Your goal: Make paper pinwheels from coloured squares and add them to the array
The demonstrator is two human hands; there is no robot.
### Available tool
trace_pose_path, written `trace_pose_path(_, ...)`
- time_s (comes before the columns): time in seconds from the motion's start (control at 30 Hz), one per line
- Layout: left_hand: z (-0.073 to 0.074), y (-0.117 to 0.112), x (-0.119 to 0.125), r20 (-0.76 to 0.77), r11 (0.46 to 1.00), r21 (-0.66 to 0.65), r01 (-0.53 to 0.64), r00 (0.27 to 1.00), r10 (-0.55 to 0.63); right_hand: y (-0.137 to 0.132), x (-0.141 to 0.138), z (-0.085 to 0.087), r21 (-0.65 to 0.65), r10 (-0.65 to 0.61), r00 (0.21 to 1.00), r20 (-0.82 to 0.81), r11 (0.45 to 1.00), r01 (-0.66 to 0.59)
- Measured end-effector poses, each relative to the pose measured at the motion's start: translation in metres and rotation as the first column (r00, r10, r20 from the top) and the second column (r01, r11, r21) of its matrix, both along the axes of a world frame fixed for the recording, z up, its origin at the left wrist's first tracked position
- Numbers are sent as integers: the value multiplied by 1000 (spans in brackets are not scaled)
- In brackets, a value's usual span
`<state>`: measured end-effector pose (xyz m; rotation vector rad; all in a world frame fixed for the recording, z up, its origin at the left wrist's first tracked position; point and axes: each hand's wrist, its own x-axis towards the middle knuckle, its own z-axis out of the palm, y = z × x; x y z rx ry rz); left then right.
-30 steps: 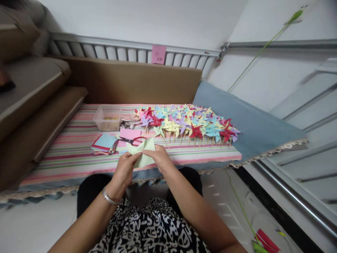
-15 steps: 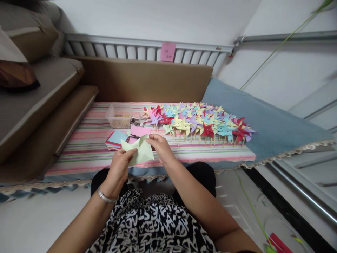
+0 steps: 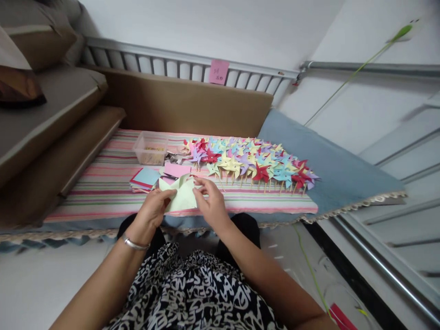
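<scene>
- Left hand and right hand are close together, each pinching one side of the pale green paper.
- The paper is thin and matte, creased into pointed flaps. It is held just above the near edge of the striped cloth.
- Behind it are a flat stack of coloured squares, a clear plastic box and a dense row of paper pinwheels on wooden sticks.
- A metal bracelet is on the left wrist.
- Versus 0.5 s ago: same sheet and same two-hand grip, but the right hand has slid from the top corner to the right edge.
</scene>
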<state>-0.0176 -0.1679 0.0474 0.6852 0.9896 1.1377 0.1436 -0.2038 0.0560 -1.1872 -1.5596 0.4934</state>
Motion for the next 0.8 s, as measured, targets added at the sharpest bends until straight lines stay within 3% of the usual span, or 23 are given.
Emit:
trace_pose_path(0.07,-1,-1,3,-24,1000,-4,14,1000,-14,-16,5,-5,127,-23,985,171,992,1)
trace_pose_path(0.3,0,-12,15,-79,999,-16,46,996,-47,-41,19,-18,295,-132,882,452,955,-8)
trace_pose_path(0.5,6,-15,27,-107,998,-39,46,993,-50,-41,31,-20,308,-146,866,479,951,-10)
trace_pose_path(0.8,9,-21,32,-153,999,-44,32,988,-38,-41,36,-19,272,-44,902,429,959,-83)
